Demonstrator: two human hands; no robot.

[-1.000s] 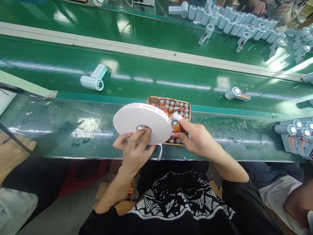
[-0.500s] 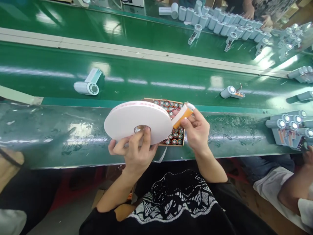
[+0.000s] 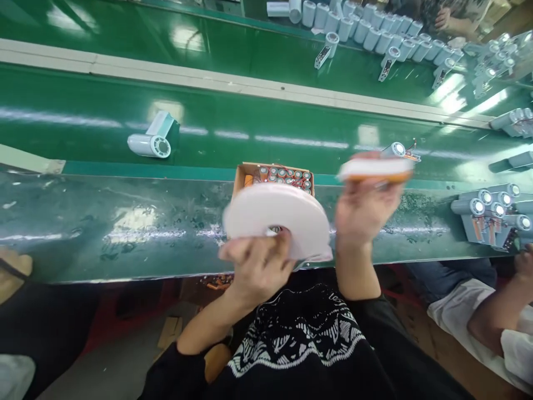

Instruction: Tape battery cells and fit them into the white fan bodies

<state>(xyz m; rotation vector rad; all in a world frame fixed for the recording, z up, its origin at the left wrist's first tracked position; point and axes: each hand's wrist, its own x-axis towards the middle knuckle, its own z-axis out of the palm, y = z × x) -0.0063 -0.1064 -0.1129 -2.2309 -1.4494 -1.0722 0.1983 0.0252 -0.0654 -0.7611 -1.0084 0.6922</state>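
Observation:
My left hand [image 3: 261,269] is closed on a large roll of white tape [image 3: 306,219], with its fingers at the centre hole. The roll hangs tilted over the near bench edge and hides the front of a cardboard box [image 3: 240,180] of cylindrical battery cells [image 3: 288,174]. To the right, my right hand [image 3: 364,214], smeared by motion, is raised and closed around an orange battery [image 3: 393,178]. A white tape strip [image 3: 375,166] lies along its upper side. Battery and roll are apart.
On the green conveyor lie a pale blue handheld-fan housing [image 3: 150,144] and another housing with wires [image 3: 397,150]. More housings [image 3: 485,205] cluster at the right. Rows of cylinders [image 3: 375,36] stand at the far side. Co-workers' arms [image 3: 497,294] show at both edges.
My right hand has moved right and up with the battery, away from the roll. My left hand has brought the roll right and lower, uncovering the box's left side.

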